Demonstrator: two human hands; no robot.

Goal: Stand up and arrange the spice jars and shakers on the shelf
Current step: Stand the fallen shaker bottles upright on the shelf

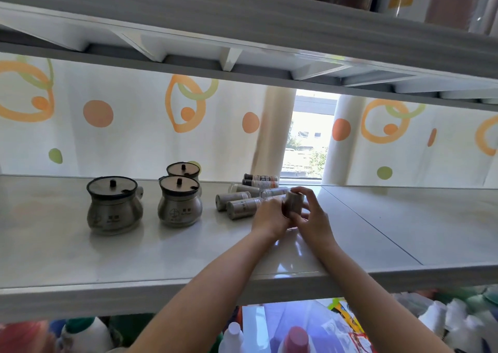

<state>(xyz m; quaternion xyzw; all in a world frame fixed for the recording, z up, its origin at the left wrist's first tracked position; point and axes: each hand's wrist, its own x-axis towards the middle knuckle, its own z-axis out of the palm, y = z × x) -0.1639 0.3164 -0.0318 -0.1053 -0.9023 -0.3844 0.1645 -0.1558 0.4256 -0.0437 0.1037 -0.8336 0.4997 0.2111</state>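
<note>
**Both hands gripping 1 shaker**

The left hand [269, 215] and right hand [314, 216] are curling their fingers round 1 grey shaker [294, 203], holding it roughly upright just right of a heap of shakers [242, 204] lying on their sides on the white shelf [161, 255]. 3 lidded metal jars [114, 204] are standing further left.

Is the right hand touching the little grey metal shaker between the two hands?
Touching. The head view shows the right hand with its fingers curled over the top and side of the small grey cylindrical metal shaker, with no gap.
</note>
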